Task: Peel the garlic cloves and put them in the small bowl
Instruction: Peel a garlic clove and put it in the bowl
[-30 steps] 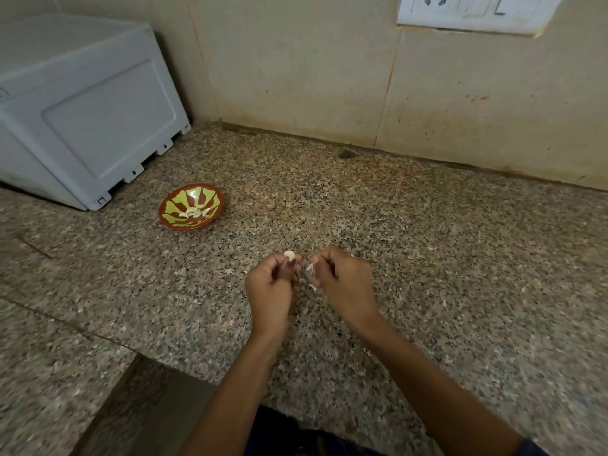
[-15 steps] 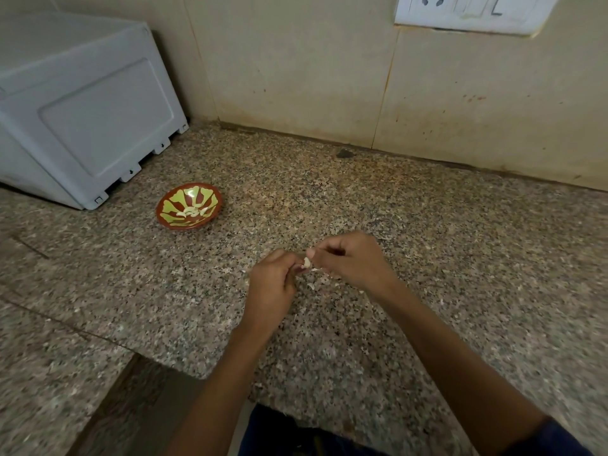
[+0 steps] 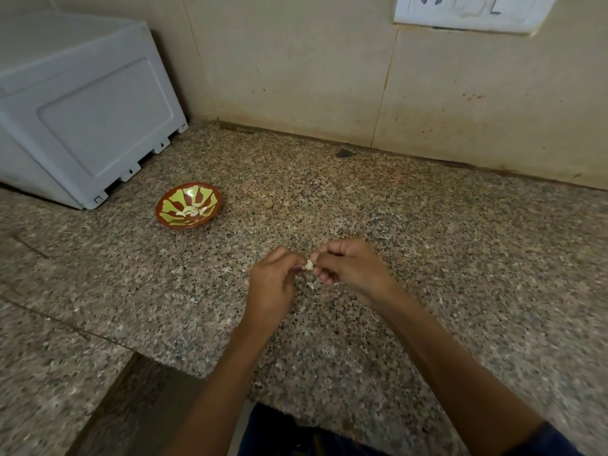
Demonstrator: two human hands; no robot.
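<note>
Garlic clove (image 3: 309, 265) sits pinched between both hands above the granite counter (image 3: 427, 225); its long axis cannot be told. Left hand (image 3: 274, 283) and right hand (image 3: 353, 269) curl their fingertips on it. Small bowl (image 3: 188, 205) with peeled cloves (image 3: 191, 211) stands well left.

Looks like a home kitchen: speckled granite desk (image 3: 427, 258), beige tiled wall (image 3: 296, 77), switchboard (image 3: 470, 11) upper right, white appliance (image 3: 75, 110) upper left.

Two hands (image 3: 273, 278), one bowl (image 3: 188, 205)
</note>
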